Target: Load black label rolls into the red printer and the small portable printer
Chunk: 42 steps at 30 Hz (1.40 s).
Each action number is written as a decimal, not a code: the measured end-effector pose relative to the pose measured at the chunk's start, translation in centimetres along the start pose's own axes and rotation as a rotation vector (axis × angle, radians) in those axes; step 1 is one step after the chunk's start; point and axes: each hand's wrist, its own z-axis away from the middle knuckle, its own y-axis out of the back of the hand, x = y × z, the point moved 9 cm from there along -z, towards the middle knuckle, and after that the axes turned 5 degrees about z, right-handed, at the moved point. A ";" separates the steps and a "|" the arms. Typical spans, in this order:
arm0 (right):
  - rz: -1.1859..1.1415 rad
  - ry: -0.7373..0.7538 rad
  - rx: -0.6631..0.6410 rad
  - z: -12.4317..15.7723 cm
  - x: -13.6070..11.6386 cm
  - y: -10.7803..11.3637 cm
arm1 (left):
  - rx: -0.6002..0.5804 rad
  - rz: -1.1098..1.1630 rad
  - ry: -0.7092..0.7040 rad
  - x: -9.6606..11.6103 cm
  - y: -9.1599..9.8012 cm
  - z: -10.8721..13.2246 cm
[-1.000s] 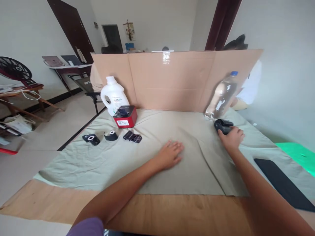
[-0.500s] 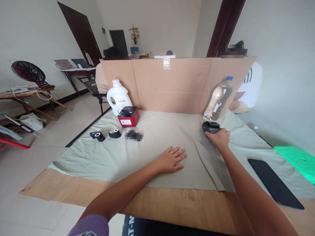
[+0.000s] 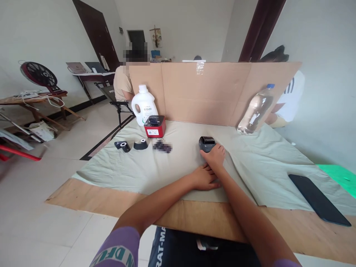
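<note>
My right hand (image 3: 216, 157) is closed around the near end of a small black handheld device (image 3: 207, 144), which is on or just over the grey cloth (image 3: 183, 163) near the middle of the table. A glossy black part shows on its far end; I cannot tell its exact kind. Palm down, my left hand (image 3: 203, 178) lies on the cloth just below, fingers stretched out and holding nothing. The right wrist partly covers the left fingertips.
Left of the hands are a red box (image 3: 154, 128) with a black top, a white jug (image 3: 144, 105), two small black items (image 3: 140, 144) and a blurred dark object (image 3: 162, 146). A cardboard panel (image 3: 205, 92), clear bottle (image 3: 256, 111) and black phone-like slab (image 3: 318, 198) stand around. People sit beyond.
My right hand has carried the black device leftward and nearer, from beside the bottle to the middle. The left hand stays flat. The view has shifted a little; a person at left now shows more.
</note>
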 end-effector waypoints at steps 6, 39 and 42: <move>0.017 -0.023 -0.005 0.7 0.4 -0.4 | 0.023 0.002 -0.017 -0.1 0.1 -0.1; -0.057 0.131 -0.215 0.6 2.3 -2.3 | 0.046 -0.031 -0.027 0.4 0.7 0.2; -0.101 0.112 -0.212 0.0 2.5 -1.8 | 0.059 -0.017 -0.035 0.5 1.0 0.3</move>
